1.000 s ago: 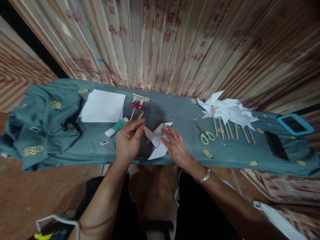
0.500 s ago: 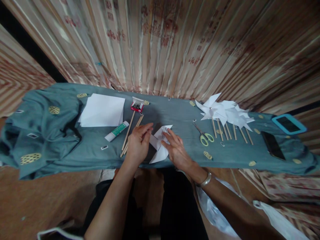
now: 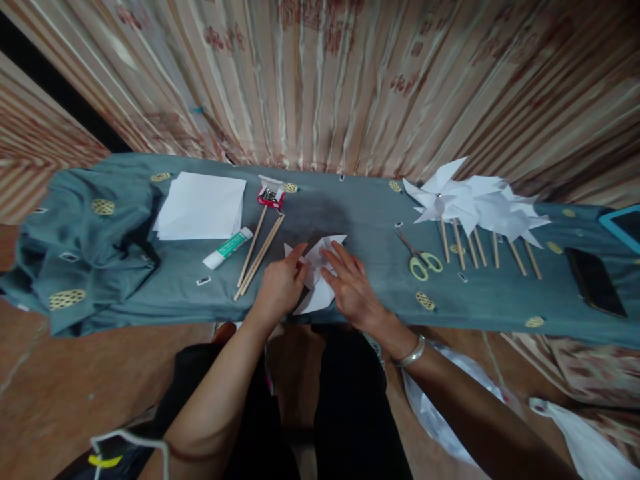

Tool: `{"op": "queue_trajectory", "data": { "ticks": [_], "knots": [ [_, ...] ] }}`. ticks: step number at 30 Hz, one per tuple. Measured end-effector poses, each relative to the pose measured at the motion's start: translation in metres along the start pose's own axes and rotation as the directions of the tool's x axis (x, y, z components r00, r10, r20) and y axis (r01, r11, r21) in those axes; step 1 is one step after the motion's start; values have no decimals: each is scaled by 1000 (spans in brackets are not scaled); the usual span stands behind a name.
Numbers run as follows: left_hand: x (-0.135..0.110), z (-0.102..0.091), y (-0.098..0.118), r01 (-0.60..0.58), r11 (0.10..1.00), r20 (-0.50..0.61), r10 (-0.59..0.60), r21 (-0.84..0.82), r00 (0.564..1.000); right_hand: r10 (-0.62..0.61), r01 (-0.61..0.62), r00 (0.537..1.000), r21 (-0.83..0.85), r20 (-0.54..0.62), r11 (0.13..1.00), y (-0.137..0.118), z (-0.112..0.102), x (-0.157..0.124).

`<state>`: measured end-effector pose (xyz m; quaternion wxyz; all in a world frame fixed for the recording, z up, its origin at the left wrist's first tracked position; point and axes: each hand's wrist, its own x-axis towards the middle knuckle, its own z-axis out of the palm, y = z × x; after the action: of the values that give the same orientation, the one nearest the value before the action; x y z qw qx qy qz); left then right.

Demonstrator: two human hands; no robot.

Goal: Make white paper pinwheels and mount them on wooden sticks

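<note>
A white paper pinwheel (image 3: 320,298), partly folded, lies in front of me near the table's front edge. My left hand (image 3: 281,285) has its thumb and forefinger closed on the paper's left flap, its other fingers curled under. From the right, my right hand (image 3: 356,288) grips the folded points near the middle with thumb and fingertips. Both hands cover part of the paper. Left of my left hand lie several wooden sticks (image 3: 261,257) and a green and white glue stick (image 3: 228,247). Scissors with light green handles (image 3: 424,264) lie to the right, blades open.
A stack of white paper (image 3: 201,205) and an open red box of small metal pins (image 3: 271,195) sit at the back left. Finished pinwheels on sticks (image 3: 480,203) lie at the right, beside a black phone (image 3: 595,281) and a blue-framed tablet (image 3: 625,227). A curtain (image 3: 310,87) hangs behind.
My left hand has moved onto the paper's left flap, which now stands raised by its fingers. My right hand stays on the paper. The view has shifted slightly.
</note>
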<state>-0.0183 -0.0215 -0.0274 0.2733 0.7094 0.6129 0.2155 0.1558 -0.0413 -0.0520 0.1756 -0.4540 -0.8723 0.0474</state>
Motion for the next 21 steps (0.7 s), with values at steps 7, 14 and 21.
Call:
{"op": "queue_trajectory", "data": {
  "ticks": [7,14,21],
  "knots": [
    [7,7,3,28,999,-14,-28,40,1000,11,-11,1000,18,-24,1000,2,2,-1],
    [8,6,8,47,995,-9,-46,89,999,6,-7,999,-15,-52,1000,3,3,-1],
    [8,7,8,34,996,-18,-33,79,999,17,-16,999,23,-35,1000,3,4,-2]
  ]
}}
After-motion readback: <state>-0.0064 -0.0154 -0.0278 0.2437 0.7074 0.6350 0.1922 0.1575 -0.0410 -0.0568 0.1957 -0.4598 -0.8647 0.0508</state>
